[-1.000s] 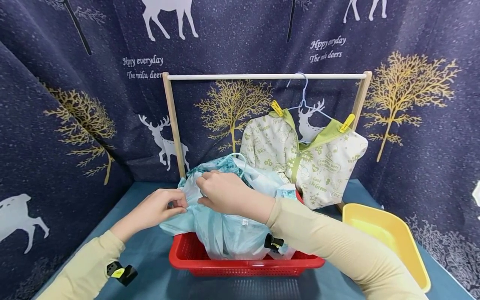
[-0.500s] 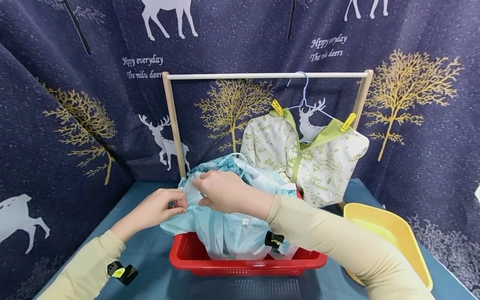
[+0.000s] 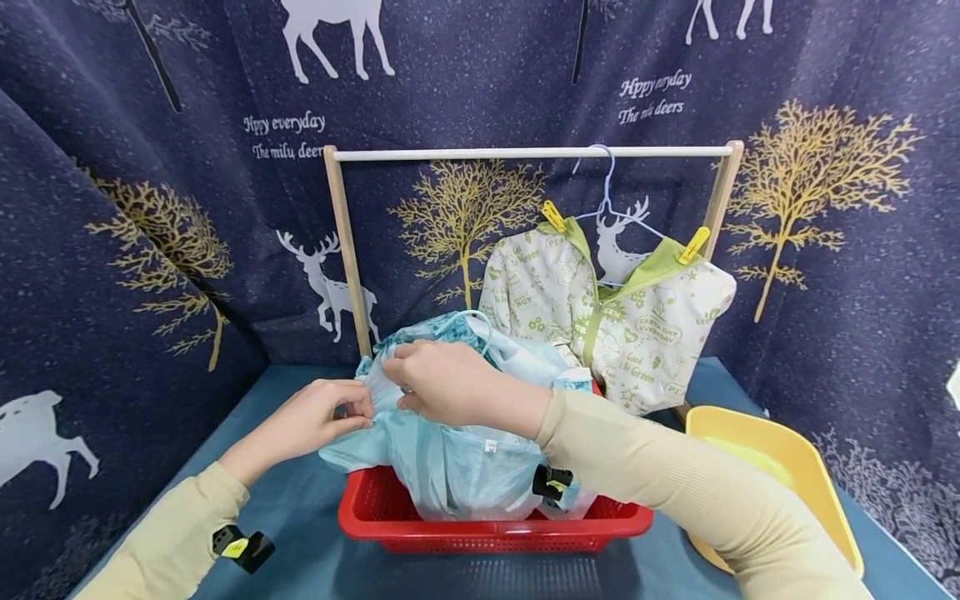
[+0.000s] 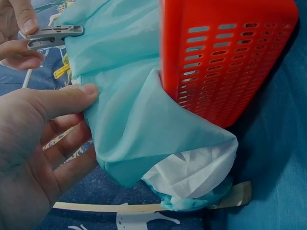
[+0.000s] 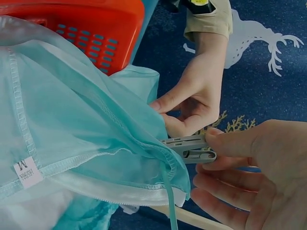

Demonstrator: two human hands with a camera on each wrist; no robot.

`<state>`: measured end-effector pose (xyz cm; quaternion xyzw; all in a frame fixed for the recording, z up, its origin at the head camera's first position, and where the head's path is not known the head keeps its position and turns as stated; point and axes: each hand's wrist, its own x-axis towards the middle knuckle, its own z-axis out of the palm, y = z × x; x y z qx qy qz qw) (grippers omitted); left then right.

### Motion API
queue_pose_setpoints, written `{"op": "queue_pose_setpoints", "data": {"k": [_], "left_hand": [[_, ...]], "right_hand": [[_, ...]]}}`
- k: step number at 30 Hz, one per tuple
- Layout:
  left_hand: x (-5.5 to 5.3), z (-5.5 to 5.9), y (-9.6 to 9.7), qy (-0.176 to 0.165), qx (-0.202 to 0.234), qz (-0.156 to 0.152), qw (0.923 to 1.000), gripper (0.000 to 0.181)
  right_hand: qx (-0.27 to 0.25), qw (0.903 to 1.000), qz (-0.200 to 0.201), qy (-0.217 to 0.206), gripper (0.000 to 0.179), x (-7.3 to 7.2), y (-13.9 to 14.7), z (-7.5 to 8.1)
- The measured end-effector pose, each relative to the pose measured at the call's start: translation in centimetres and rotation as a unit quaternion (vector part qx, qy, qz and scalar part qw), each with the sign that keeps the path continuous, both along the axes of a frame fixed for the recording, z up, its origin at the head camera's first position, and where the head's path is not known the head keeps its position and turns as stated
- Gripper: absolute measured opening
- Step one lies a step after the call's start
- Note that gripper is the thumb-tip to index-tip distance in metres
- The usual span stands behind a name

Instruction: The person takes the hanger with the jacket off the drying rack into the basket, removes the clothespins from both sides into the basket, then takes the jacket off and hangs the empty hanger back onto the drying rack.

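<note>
Pinching the blue clothing (image 3: 457,475) at its edge, the left hand (image 3: 330,417) is above the left end of the red basket (image 3: 491,528); the right hand (image 3: 446,379), above the basket's back part, grips a grey clip (image 5: 192,142) by its handle end, and the clip's nose is on the cloth's edge. The clothing is partly in the basket and partly over its left rim; it looks thin, light and soft, and it may be slippery and slide out of loose fingers; the sewn edge seems the best place to hold, since it looks thicker. The clip looks hard and small, so its back end seems the right spot to squeeze.

A white label (image 5: 29,172) on the clothing shows a big M; its small print is too tiny to read. Behind the basket, a printed jacket (image 3: 547,275) says "EARTH DAY EVERYDAY"; the curtain (image 3: 465,92) farther back says "Hppy everyday" and "The milu deers".
</note>
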<state>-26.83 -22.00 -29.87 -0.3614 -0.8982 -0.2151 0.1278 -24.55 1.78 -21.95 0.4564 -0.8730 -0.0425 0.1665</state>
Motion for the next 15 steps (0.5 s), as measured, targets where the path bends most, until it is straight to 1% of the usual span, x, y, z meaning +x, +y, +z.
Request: {"op": "queue_pose_setpoints", "data": {"k": [6, 15], "left_hand": [[0.04, -0.03, 0.0, -0.002, 0.002, -0.002, 1.0, 0.021], [-0.07, 0.0, -0.03, -0.001, 0.002, 0.0, 1.0, 0.021]], "right_hand": [[-0.017, 0.9997, 0.016, 0.004, 0.011, -0.09, 0.13, -0.01], [-0.061, 0.9974, 0.039, 0.002, 0.013, 0.29, 0.37, 0.81]]}}
